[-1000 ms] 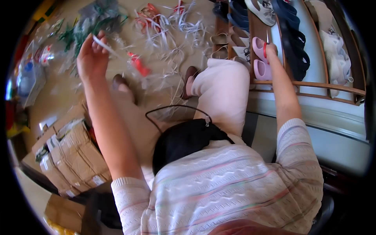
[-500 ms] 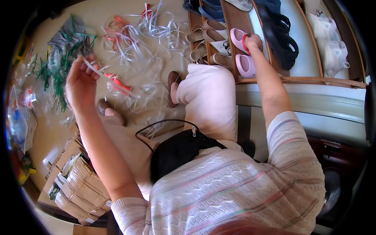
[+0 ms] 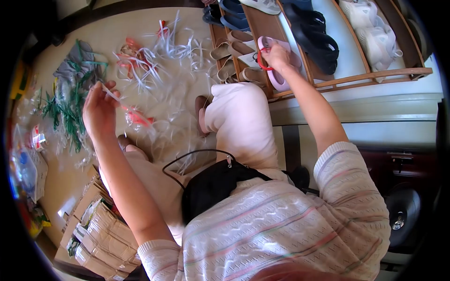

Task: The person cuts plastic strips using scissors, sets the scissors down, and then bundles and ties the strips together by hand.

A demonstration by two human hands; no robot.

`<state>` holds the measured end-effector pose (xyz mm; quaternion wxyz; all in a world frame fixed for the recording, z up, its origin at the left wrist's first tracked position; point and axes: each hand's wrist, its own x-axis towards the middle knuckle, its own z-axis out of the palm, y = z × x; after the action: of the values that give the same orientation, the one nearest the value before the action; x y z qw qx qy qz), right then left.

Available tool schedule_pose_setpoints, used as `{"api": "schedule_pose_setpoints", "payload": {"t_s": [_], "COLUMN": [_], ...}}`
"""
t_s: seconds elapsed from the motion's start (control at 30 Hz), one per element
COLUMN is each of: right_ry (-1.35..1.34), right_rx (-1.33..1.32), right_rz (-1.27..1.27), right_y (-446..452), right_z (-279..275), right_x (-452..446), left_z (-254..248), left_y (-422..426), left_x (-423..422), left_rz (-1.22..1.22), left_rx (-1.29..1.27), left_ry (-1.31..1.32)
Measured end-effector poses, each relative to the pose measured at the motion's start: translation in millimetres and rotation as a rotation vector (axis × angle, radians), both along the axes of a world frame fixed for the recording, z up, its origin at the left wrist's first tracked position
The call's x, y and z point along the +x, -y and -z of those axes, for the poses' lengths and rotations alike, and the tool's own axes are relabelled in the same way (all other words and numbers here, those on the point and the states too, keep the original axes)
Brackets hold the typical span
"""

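My left hand point(image 3: 101, 110) is raised over the floor, its fingers pinched on a white plastic strip point(image 3: 111, 95). The strip runs down to the right toward a red bit of plastic point(image 3: 139, 118) among loose strips. My right hand point(image 3: 277, 57) reaches to the shoe rack, closed around what look like red-handled scissors point(image 3: 263, 60); the hand hides much of them. It is over a pair of pink slippers point(image 3: 280, 82) on a shelf.
The wooden shoe rack point(image 3: 370, 77) holds black sandals point(image 3: 313, 40), white sneakers point(image 3: 377, 44) and beige shoes point(image 3: 240, 48). White strips point(image 3: 176, 47) and green twine point(image 3: 70, 112) litter the floor. Flattened cardboard point(image 3: 105, 239) stands at lower left. A black bag point(image 3: 211, 187) lies on my lap.
My right hand has shifted left over the pink slippers with the red-handled scissors. My left hand still pinches the strip and has barely moved. The whole view has shifted slightly.
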<state>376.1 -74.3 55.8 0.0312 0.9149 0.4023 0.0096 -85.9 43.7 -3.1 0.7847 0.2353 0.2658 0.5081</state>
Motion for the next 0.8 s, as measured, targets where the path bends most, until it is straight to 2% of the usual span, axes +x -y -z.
{"api": "schedule_pose_setpoints", "payload": {"t_s": [0.07, 0.13, 0.23, 0.33, 0.43, 0.53, 0.6, 0.63, 0.67, 0.73, 0.8], "right_ry": [-0.011, -0.148, 0.032, 0.257, 0.26, 0.119, 0.214, 0.204, 0.195, -0.391, -0.846], "right_rx": [0.198, 0.34, 0.42, 0.217, -0.037, -0.218, -0.212, -0.074, 0.064, 0.301, 0.131], "right_rz": [-0.188, -0.276, -0.225, -0.031, 0.111, 0.138, -0.126, -0.22, -0.305, -0.465, -0.53], "right_y": [5.3, 3.2, -15.2, -25.0, -27.0, -32.7, -36.2, -41.9, -44.8, -47.1, -41.8], "right_z": [-17.6, -54.5, -119.8, -155.4, -149.8, -161.1, -175.7, -180.5, -179.8, -148.8, -99.9], "right_x": [-31.9, -49.7, -15.9, 23.4, 61.3, 64.7, 62.8, 50.8, 34.4, -46.6, -134.9], "left_z": [-1.7, -1.6, 0.8, 2.0, -3.4, 3.4, 19.3, 16.7, -7.4, -16.7, -14.6], "left_y": [-0.4, 0.7, 3.0, 3.8, 7.4, 3.9, -2.3, 2.0, 12.9, 22.8, 26.9], "left_x": [3.1, 4.4, 1.0, 0.1, 1.8, 4.0, 3.1, 8.5, 16.9, 27.4, 37.0], "left_rz": [-0.023, -0.038, 0.032, 0.042, 0.017, 0.064, 0.112, 0.075, 0.063, 0.105, 0.16], "left_rx": [-0.022, -0.031, 0.068, 0.053, 0.024, 0.041, 0.083, 0.084, 0.072, 0.11, 0.156], "left_ry": [0.011, 0.012, -0.023, 0.003, -0.019, -0.029, -0.018, -0.114, -0.25, -0.243, -0.22]}}
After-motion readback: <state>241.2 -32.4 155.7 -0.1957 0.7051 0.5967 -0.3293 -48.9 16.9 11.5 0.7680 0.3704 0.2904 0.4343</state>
